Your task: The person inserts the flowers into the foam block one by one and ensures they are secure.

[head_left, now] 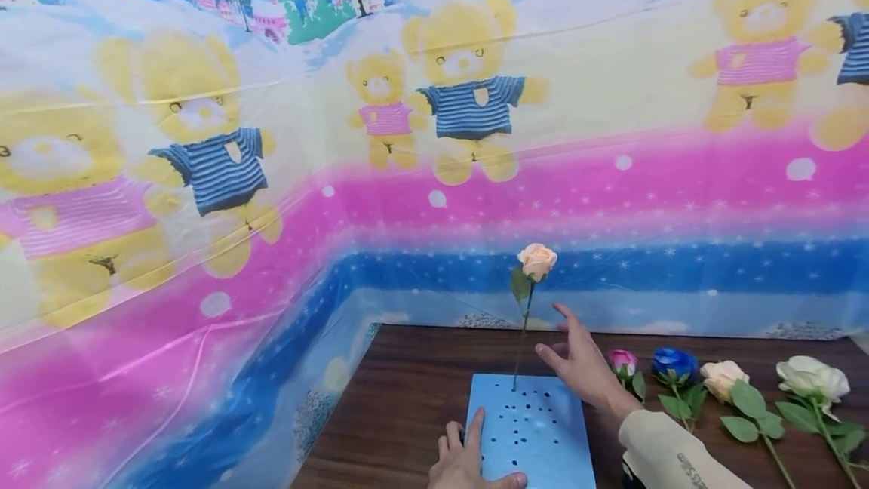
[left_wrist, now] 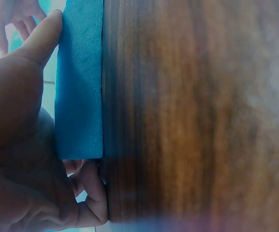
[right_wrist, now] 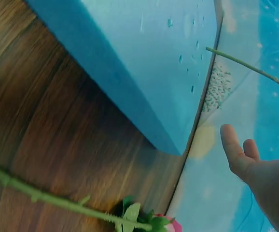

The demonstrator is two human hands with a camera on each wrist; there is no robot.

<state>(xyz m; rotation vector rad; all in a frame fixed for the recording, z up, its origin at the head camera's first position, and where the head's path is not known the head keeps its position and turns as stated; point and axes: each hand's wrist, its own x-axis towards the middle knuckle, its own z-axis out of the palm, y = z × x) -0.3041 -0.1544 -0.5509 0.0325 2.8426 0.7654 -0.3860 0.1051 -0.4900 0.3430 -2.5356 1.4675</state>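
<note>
Teddy bears and snowy hills fill the cloth backdrop (head_left: 468, 217) behind a dark wooden table (head_left: 380, 398), where a person works around a blue foam block (head_left: 570, 432). At the block's near left corner, the left hand (head_left: 460, 462) grips it, thumb on top and other fingers curled down the side. Holes (head_left: 514, 462) dot the block's upper face. From one near its far edge rises a single peach rose (head_left: 538, 262), its long stem (head_left: 523, 338) almost vertical, the bloom tipped slightly toward the block's right side. By the block's far right corner, the right hand (head_left: 582, 361) hangs with thumb and forefinger spread wide, clasping nothing and clear of the stem. That narrow gap looks decisive: the standing rose lies just left of the right hand, the nearer of the two, with its stem running upright past the parted fingers. Farther right of the block, beyond a pale sleeve (head_left: 668, 444), lie a pink rose (head_left: 622, 361), a blue rose (head_left: 674, 364), another peach one (head_left: 723, 379) and a white rose (head_left: 812, 381).
</note>
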